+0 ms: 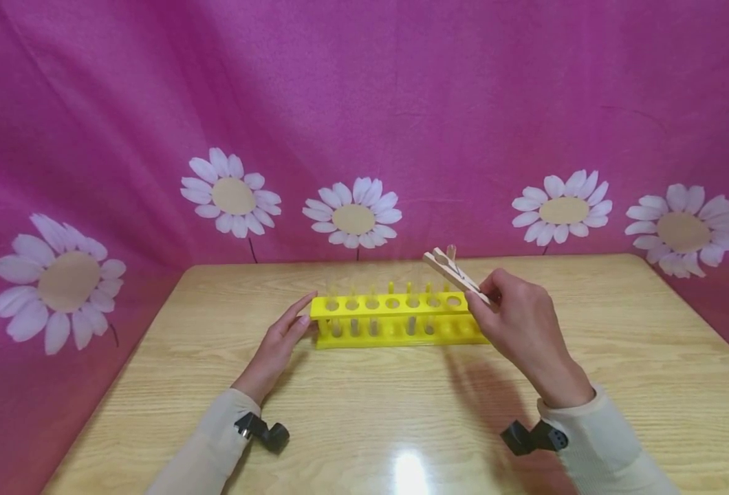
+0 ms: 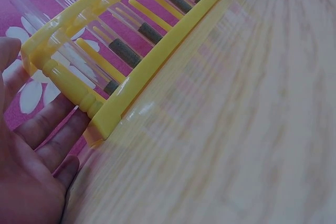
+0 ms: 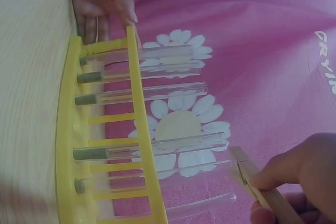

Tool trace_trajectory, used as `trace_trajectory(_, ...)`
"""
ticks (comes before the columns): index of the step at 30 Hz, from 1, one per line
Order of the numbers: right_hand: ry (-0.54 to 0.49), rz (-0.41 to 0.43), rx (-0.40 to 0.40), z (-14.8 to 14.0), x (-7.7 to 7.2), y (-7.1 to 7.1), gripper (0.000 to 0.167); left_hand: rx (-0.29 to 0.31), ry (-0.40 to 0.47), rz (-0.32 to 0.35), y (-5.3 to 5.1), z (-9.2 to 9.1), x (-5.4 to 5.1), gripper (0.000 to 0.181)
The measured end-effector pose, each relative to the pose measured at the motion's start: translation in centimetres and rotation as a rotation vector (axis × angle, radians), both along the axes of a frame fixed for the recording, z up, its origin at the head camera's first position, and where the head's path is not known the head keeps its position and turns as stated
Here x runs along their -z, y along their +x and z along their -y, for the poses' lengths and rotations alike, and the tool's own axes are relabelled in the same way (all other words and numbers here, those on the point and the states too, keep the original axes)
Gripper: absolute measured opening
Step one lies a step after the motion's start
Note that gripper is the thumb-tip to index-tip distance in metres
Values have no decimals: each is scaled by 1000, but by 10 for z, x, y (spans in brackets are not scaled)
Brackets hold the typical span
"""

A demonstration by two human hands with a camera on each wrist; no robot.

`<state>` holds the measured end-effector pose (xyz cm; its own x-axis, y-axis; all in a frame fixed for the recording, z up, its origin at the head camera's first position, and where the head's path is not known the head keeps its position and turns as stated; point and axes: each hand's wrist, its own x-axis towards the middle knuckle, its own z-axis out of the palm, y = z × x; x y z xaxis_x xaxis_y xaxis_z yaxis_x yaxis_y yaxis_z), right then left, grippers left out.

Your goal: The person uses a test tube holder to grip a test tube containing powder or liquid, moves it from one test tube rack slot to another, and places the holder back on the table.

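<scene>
Rack point(image 1: 382, 313), yellow, two-tiered, stands upright on the wood-grained table point(image 1: 364, 399), its long side towards us. Clear test tubes point(image 3: 184, 141) stand in it: from the left end we count three side by side, a gap, then two more; a further tube shows at the lower edge of the right wrist view, and we cannot tell how it sits. Several tubes carry dark grey-green material point(image 3: 90, 153) at the bottom.

Right hand point(image 1: 525, 316): grip narrow, a wooden clothespin point(image 1: 465, 282) pinched between thumb and fingers. We note the clothespin slanted above the right part of the rack, its far end pointing up and left in the head view and lying just beside a tube's upper end; whether they touch, we cannot tell.

Left hand point(image 1: 274, 350): grip loose, fingers fairly straight and resting at the rack's left end, by the end post point(image 2: 65, 85).

Surroundings: we record a magenta cloth point(image 1: 364, 89) behind the table, printed with white daisies point(image 1: 355, 220); pale sleeves point(image 1: 606, 440) on both arms, with a black device point(image 1: 262, 432) at each wrist.
</scene>
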<state>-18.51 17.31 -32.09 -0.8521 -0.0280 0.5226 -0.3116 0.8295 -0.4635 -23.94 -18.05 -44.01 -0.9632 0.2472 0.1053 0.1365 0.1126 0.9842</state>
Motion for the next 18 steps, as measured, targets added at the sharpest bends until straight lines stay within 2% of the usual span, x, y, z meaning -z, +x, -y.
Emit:
trace_trajectory(8,8,69,17,0,2,0,16,-12,-11,11,1,-1,1,47)
trace_trajectory(18,40,102,0,-3,5,-2,17,-10,-15,5,-1,1,2,47)
